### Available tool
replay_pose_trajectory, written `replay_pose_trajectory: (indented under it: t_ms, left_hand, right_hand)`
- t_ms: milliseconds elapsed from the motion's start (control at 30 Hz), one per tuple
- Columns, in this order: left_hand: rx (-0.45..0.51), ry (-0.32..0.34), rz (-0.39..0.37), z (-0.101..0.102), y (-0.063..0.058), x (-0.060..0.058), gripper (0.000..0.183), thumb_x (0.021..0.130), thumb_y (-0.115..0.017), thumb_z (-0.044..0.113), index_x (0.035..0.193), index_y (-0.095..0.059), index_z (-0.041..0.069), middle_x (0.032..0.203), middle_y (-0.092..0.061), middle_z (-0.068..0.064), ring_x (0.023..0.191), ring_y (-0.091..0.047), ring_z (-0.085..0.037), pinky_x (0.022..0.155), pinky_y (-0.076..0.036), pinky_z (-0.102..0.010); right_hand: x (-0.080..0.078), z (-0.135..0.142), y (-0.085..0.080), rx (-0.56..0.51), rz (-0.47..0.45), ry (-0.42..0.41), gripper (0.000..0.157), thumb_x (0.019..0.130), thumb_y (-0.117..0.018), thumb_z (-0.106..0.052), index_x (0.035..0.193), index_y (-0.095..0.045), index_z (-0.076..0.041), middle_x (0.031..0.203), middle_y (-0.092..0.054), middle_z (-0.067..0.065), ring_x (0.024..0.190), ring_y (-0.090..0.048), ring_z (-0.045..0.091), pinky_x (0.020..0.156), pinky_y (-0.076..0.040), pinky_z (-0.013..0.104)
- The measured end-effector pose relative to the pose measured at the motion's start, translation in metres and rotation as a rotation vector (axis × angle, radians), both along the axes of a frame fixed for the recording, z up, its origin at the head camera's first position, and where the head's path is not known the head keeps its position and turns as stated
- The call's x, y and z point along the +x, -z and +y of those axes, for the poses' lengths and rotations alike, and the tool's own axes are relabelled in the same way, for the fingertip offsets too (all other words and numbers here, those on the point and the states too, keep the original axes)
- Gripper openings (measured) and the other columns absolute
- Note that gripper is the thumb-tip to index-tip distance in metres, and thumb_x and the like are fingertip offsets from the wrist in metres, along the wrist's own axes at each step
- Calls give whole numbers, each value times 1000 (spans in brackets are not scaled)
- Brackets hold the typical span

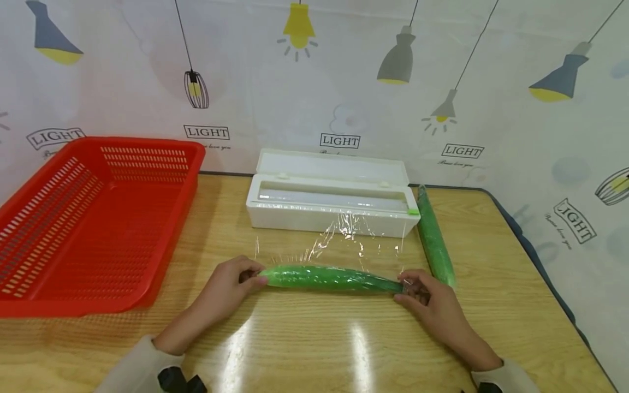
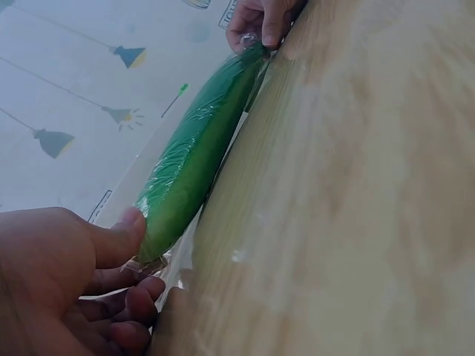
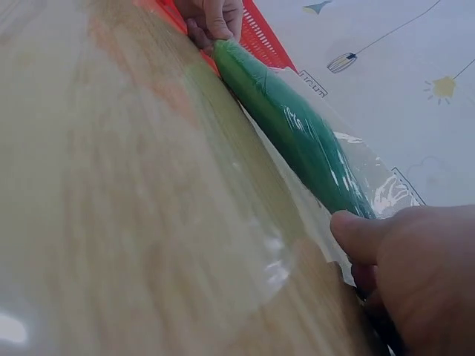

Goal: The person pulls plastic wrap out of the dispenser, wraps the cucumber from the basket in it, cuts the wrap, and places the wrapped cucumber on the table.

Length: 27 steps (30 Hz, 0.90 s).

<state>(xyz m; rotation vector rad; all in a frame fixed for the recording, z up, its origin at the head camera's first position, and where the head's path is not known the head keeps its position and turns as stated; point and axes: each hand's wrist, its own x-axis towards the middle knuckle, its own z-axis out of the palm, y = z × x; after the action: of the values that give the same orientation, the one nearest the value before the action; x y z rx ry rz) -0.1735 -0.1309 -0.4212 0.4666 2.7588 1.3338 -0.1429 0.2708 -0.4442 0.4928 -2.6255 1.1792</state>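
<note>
A long green cucumber [image 1: 329, 278] lies crosswise in front of me, wrapped in clear plastic film. My left hand [image 1: 233, 285] pinches its lighter left end between thumb and fingers. At the darker right end, my right hand [image 1: 432, 304] pinches the tip and the gathered film. Clear cling film [image 1: 346, 232] stretches from the cucumber back to a white dispenser box [image 1: 331, 218], whose lid stands up. In the left wrist view the thumb presses on the film-covered cucumber [image 2: 194, 152]. The right wrist view shows the right thumb on the opposite end of the cucumber [image 3: 297, 126].
A red plastic basket [image 1: 169, 240] stands at the left of the wooden table [image 1: 304, 349]. Another green cucumber [image 1: 434, 237], with a shiny surface, lies to the right of the dispenser. A wall covering printed with lamps [image 1: 344, 82] rises behind the table.
</note>
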Motion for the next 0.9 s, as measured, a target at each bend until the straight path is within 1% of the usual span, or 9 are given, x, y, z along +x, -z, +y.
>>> replay_pose_trajectory:
  t_ms: [100,200,300,367,467,533,633,767,900]
  left_hand:
    - [2,1,-25,-1,0,-2,20,87,-72,20,102,-71,7,77,-55,2,68,-48,-14,60,-42,-27]
    - [18,6,-19,-1,1,-4,28,85,-74,20,108,-69,5,78,-57,2,69,-50,-13,60,-44,-26]
    - [20,20,30,-1,3,-6,37,81,-78,20,113,-68,3,77,-55,2,68,-49,-13,60,-43,-26]
    - [9,26,70,-2,4,-7,40,78,-80,20,113,-68,2,78,-53,1,67,-47,-13,59,-42,-26]
    - [-15,23,130,-2,6,-10,38,75,-83,17,108,-70,3,79,-51,-1,66,-45,-14,57,-40,-26]
    - [-20,12,148,-3,8,-11,37,73,-84,15,106,-70,4,81,-51,0,66,-44,-13,57,-40,-25]
    - [-12,-1,152,-3,8,-12,37,72,-84,14,105,-70,4,82,-52,0,66,-45,-13,56,-40,-25]
    - [5,-10,139,-2,6,-13,34,75,-82,14,106,-71,3,82,-52,-1,66,-44,-13,56,-38,-25]
    - [17,-23,152,-1,6,-15,30,78,-80,11,105,-72,3,78,-50,0,65,-44,-15,56,-37,-25]
  right_hand:
    - [0,-1,0,6,3,7,33,76,-79,-4,103,-64,-16,76,-60,-10,57,-49,6,48,-42,22]
    - [-1,-2,-1,26,31,5,30,78,-77,-3,103,-65,-15,76,-59,-10,57,-47,6,50,-41,22]
    - [-1,-4,-2,41,56,3,27,81,-74,-1,104,-65,-12,76,-58,-9,62,-49,6,53,-43,22]
    - [-2,-5,-3,48,65,5,27,81,-73,0,104,-64,-11,78,-59,-8,65,-52,6,55,-45,22]
    - [-3,-9,-4,62,66,12,25,84,-70,0,106,-63,-10,81,-60,-8,70,-55,6,59,-47,23]
    - [-5,-12,-5,81,73,15,24,86,-69,-1,108,-62,-8,82,-61,-7,71,-56,6,60,-47,24]
    - [-8,-16,-6,116,75,43,23,89,-67,-3,110,-61,-6,82,-59,-5,70,-53,6,59,-45,24]
    - [-9,-18,-7,143,60,83,23,90,-65,-3,112,-60,-5,81,-56,-4,68,-51,7,58,-43,25]
    - [-9,-19,-7,148,61,89,22,91,-64,-3,112,-59,-5,80,-56,-4,68,-51,7,58,-43,25]
